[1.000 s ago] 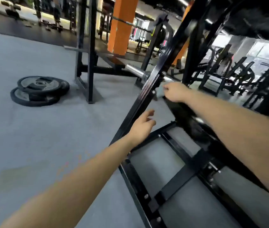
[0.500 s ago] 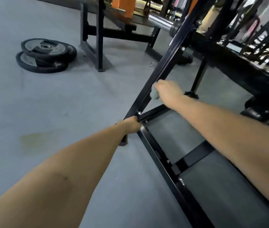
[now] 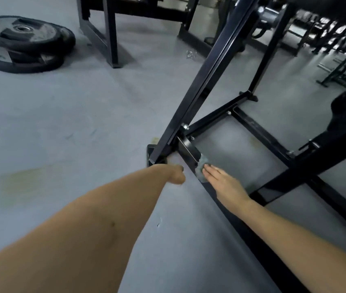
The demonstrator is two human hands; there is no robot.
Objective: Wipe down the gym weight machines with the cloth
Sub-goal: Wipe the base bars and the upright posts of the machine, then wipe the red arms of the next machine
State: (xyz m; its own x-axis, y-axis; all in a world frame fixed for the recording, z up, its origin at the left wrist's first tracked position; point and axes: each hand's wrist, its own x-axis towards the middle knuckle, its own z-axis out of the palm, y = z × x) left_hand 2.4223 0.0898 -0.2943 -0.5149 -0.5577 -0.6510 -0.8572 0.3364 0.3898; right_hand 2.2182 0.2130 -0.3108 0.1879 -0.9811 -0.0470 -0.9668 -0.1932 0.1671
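The right hand [image 3: 225, 185] lay flat, fingers straight, pressing the grey cloth [image 3: 202, 169] onto the black base rail [image 3: 191, 154], just short of the corner joint where the slanted upright [image 3: 206, 81] met it. The left hand [image 3: 175, 174] was curled down by that foot; whether it gripped the frame, I could not tell. The danger, as I judged it: the cloth sat only under the fingertips, so a hard push could slide it off the narrow rail or run the fingers into the bolt heads [image 3: 185, 126].
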